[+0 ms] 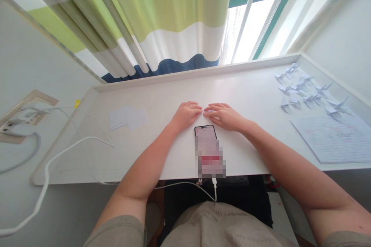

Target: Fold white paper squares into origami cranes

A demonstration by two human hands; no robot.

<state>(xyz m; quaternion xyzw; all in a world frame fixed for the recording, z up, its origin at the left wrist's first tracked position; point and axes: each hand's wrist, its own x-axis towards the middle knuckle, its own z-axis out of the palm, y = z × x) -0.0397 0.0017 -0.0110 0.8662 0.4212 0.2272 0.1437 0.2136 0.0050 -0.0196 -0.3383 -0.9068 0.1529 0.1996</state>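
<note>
My left hand point(187, 116) and my right hand point(223, 116) rest on the white desk with their fingertips almost meeting. Between the fingertips is a small piece of white paper point(203, 112), mostly covered by the fingers. Both hands have their fingers closed together at its edges. Just in front of them, nearer to me, lies a smartphone point(209, 150) with its screen lit and partly blurred out. To the left of my left hand are several white paper squares point(118, 119), lying flat.
Several folded paper cranes point(313, 98) stand at the back right, behind a lined sheet point(333, 139) with writing. A charging cable point(214, 189) hangs from the phone over the desk's front edge. Cables run from a wall socket point(27, 115) at left. A raised rim point(174, 77) borders the desk.
</note>
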